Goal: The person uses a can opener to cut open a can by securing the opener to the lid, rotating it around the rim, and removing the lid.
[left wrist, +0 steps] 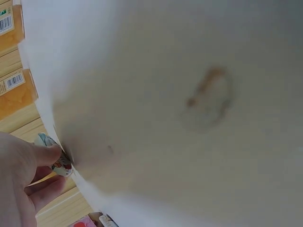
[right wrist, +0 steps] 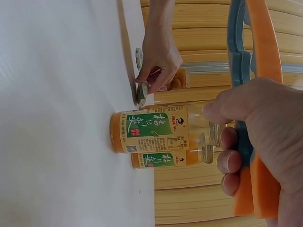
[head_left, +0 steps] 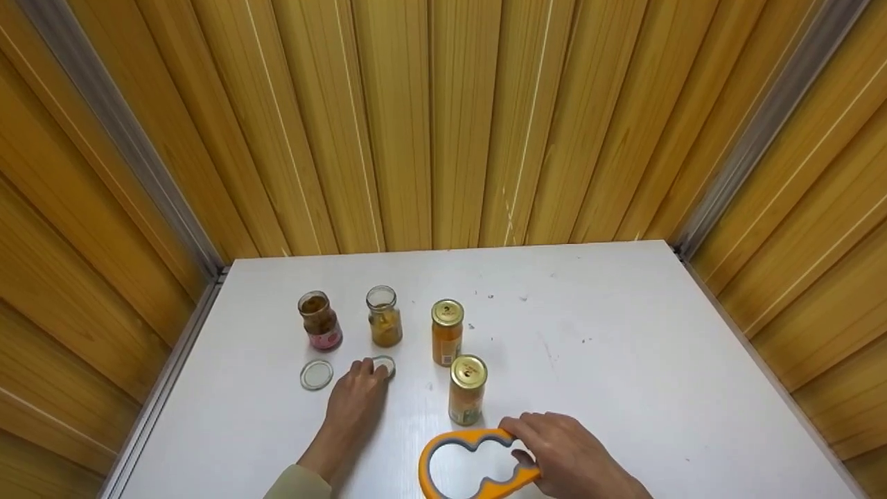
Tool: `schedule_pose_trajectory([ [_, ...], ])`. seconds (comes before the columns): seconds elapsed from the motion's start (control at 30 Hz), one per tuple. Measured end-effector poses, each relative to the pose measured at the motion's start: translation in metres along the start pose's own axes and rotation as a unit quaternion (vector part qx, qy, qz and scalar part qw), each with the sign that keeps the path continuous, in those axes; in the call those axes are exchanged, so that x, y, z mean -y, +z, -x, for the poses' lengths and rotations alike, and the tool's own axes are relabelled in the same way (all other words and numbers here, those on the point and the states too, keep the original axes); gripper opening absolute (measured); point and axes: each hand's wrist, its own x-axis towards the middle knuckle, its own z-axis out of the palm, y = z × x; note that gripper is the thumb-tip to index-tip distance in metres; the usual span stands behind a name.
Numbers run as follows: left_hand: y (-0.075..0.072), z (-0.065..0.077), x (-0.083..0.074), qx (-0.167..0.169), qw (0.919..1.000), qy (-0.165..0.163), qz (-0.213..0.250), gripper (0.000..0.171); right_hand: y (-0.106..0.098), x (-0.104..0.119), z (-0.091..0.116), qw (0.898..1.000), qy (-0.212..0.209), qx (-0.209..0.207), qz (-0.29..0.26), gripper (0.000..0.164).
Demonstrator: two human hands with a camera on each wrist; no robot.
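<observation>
Left hand (head_left: 357, 394) pinches a round pale metal lid (head_left: 383, 366) at the white tabletop (head_left: 624, 346), near an open glass jar of yellow contents (head_left: 386, 330); well apart, the right hand (head_left: 572, 450) grips an orange-and-gray looped plastic opener (head_left: 424, 464), just beside a gold-lidded glass jar of orange contents (head_left: 466, 403).

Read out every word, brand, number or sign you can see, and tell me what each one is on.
"桔片爽": green label panel of the nearer gold-lidded jar.
"桔片爽": green label panel of the farther gold-lidded jar.
Too small or blurred to read: both jars' red brand characters and fine print; digits by their barcodes; marks on their gold lids; the pink label on the dark open jar; print on the lid pinched by the left hand.
</observation>
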Motion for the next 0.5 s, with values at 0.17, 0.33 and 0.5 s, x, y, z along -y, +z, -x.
schedule_pose_trajectory([
  [0.17, 0.0011, -0.0008, 0.0002, -0.003, 0.9998, 0.004, -0.021, 0.016, -0.0005, 0.0009, 0.0003, 1.000, -0.001, 0.003, -0.001, 0.056],
  [0.33, 0.0015, -0.0019, -0.0006, 0.002, 0.9999, 0.001, -0.012, 0.012, -0.0002, 0.0008, 0.0009, 1.000, 0.001, 0.004, 0.003, 0.055],
  [0.5, 0.0023, -0.0029, 0.0002, -0.006, 0.9996, 0.009, -0.028, 0.007, -0.0001, 0.0006, 0.0024, 1.000, -0.003, 0.003, 0.001, 0.058],
])
